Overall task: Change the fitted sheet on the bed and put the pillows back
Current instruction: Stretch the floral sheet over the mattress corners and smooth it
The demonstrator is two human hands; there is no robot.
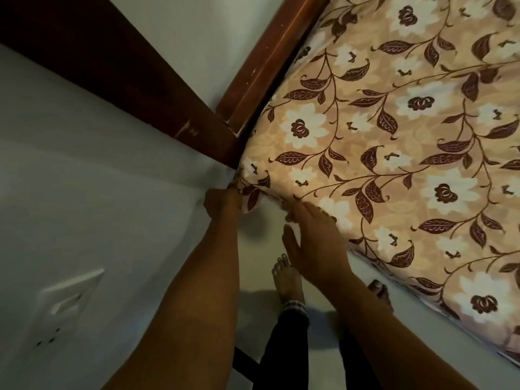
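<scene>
Forearms are reaching down from the camera toward the bed corner by the wall (84,164). Filling most of the view, the floral fitted sheet (394,136) is lying smooth across the top of the bed and running up to the wooden headboard (275,52), so the sheet appears to be largely on. At this near corner the cloth is bunching and hanging loose above the floor (259,220), not yet tucked under. The left hand (219,199) is gripping the gathered corner of the sheet, just beside the wall. The right hand (312,237) is lying along the sheet's side edge, thumb spread away, fingertips at the hem; whether they are pinching it I cannot tell. No pillows are showing, so replacing them is probably left to do.
</scene>
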